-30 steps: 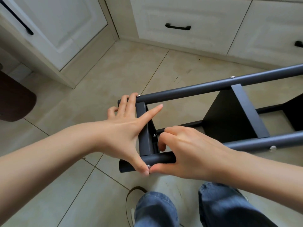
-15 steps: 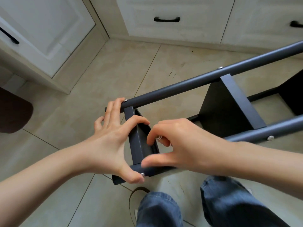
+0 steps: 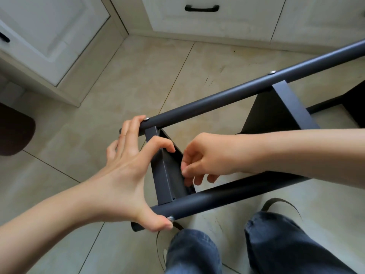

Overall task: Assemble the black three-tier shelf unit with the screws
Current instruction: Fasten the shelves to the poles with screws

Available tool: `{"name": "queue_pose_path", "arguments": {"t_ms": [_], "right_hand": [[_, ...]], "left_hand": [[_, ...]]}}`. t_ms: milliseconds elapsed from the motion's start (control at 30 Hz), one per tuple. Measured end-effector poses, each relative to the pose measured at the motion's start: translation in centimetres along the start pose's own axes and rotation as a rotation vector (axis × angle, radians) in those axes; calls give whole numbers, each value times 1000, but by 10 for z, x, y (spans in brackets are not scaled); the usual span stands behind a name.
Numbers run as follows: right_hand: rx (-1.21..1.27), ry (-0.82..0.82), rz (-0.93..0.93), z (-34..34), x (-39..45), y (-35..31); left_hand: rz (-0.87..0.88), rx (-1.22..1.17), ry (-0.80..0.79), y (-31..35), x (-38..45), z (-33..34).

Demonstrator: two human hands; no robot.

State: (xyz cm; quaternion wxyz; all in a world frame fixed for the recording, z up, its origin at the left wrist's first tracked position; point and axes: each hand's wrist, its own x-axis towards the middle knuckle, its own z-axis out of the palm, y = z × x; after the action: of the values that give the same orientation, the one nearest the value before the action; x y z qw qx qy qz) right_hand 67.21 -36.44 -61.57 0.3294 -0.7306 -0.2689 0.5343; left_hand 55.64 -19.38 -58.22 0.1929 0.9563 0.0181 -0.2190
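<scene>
The black shelf unit lies on its side above the tiled floor. Its far pole [image 3: 217, 97] and near pole [image 3: 227, 194] run to the right, with the end shelf [image 3: 164, 175] between them. My left hand [image 3: 122, 171] spans that end. Its thumb presses a silver screw [image 3: 170, 218] on the near pole, its index finger hooks the shelf edge, and its other fingers lie beside a second screw [image 3: 146, 118] on the far pole. My right hand [image 3: 207, 155] reaches inside the end shelf, fingertips pinched together on something small that is mostly hidden.
A middle shelf [image 3: 276, 113] sits further right, with a screw [image 3: 272, 72] above it. White cabinets with a black handle [image 3: 201, 8] line the back and left. A dark mat [image 3: 13, 131] lies at the left edge. My jeans-clad legs [image 3: 276, 244] are below the unit.
My right hand left the near pole and moved into the end shelf's inner side. The unit tilted, its far end rising to the right. My left index finger curled over the shelf edge.
</scene>
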Motion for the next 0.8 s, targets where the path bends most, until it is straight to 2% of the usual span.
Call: {"name": "queue_pose_path", "arguments": {"t_ms": [100,467,800], "right_hand": [[16,-13,24,0,3,-2],[295,-215,97,17,21,-3],[375,-380,79,11,26,3]], "left_hand": [[-2,-5,-9,2,0,-1],[0,-32,-28,2,0,-2],[30,-1,-6,-2,2,1]]}}
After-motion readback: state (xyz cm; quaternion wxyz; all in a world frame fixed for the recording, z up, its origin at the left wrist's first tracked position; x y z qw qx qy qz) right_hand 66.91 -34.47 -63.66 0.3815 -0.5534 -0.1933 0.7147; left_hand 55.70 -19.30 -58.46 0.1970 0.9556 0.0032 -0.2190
